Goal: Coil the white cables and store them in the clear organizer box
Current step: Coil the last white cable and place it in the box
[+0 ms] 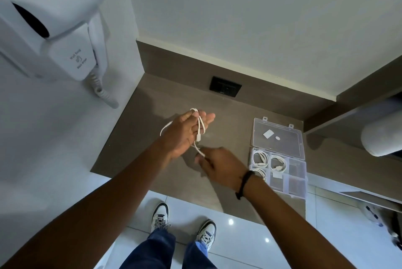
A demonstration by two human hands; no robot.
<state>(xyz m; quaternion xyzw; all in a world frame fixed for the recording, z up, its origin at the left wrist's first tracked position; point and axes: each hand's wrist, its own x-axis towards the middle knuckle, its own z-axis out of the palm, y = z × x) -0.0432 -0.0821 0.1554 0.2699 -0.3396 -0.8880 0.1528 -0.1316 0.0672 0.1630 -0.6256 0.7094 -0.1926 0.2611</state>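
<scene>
A white cable (pixel 200 126) is looped around the fingers of my left hand (pixel 185 133), held above the brown counter. Its loose end runs down to my right hand (pixel 217 163), whose fingertips pinch it near the plug. One loop of the cable hangs out to the left of my left hand. The clear organizer box (pixel 301 184) lies open on the counter to the right, its lid (pixel 277 136) flat behind it. Three coiled white cables (pixel 278 163) lie in its left compartments. The right compartments look empty.
A white wall-mounted hair dryer (pixel 54 29) with a curly cord hangs at the upper left. A black socket plate (pixel 225 86) sits in the counter's back panel. A grey rounded object (pixel 382 138) is at the right edge. The counter's front edge is near my shoes.
</scene>
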